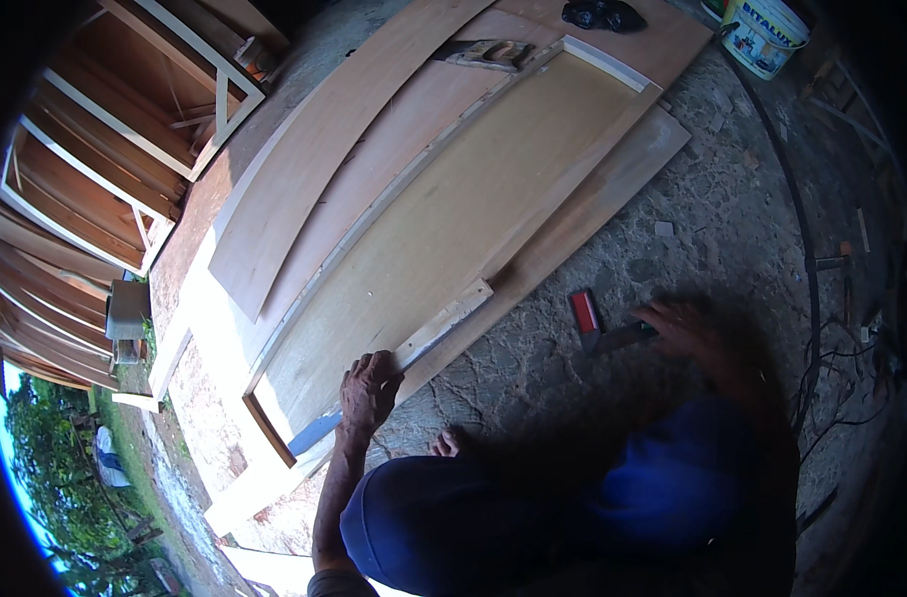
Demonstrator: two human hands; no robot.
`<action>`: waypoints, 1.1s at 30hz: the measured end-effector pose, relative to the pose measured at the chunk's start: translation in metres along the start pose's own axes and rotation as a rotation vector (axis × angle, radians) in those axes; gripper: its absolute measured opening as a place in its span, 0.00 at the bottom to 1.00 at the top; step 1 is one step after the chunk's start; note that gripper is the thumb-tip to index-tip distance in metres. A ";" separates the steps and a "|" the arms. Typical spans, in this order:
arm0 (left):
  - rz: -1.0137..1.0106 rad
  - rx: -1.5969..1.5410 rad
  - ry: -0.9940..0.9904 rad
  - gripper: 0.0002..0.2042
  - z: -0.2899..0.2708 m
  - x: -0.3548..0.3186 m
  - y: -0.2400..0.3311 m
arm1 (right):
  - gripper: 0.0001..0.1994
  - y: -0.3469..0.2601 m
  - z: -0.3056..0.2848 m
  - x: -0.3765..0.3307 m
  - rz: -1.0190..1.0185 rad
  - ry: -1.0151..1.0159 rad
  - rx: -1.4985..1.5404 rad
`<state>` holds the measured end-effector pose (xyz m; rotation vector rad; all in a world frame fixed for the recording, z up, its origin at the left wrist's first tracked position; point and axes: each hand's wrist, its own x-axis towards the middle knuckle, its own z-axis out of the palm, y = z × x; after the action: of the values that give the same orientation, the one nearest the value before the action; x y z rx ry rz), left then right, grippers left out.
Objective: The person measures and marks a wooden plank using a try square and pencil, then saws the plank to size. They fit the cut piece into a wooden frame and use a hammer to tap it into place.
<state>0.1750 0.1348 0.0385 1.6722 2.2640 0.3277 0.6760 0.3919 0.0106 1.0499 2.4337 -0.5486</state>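
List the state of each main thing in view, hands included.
Left hand: curled over wooden strip, grip unclear
Right hand: at red-and-dark tool, grip lost in shadow
Wooden strip: lying along framed panel's near side
Red-and-dark tool: on floor
Framed panel: lying flat, frame side up
Handsaw: lying down, unheld
Loose board: lying down, unheld
Black bag: crumpled
Bucket: standing, contents unclear

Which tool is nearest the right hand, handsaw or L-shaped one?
The L-shaped tool with the red end, on the floor. Its dark length reaches the right hand; the handsaw lies farther off.
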 end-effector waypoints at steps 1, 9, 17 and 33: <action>0.002 0.008 0.004 0.20 0.003 0.001 0.000 | 0.31 0.003 0.002 -0.002 -0.006 0.018 0.003; 0.020 0.033 0.059 0.36 0.007 0.003 0.019 | 0.19 -0.002 0.004 -0.023 -0.188 0.144 -0.046; 0.067 -0.020 0.096 0.41 0.016 0.026 0.039 | 0.13 -0.029 -0.027 -0.034 -0.095 0.344 0.327; 0.216 0.017 0.205 0.54 0.015 0.068 0.081 | 0.10 -0.202 -0.017 0.083 -0.253 0.206 1.564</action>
<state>0.2342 0.2241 0.0463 1.9781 2.2324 0.5547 0.4690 0.3200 0.0182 1.2269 1.9701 -2.7299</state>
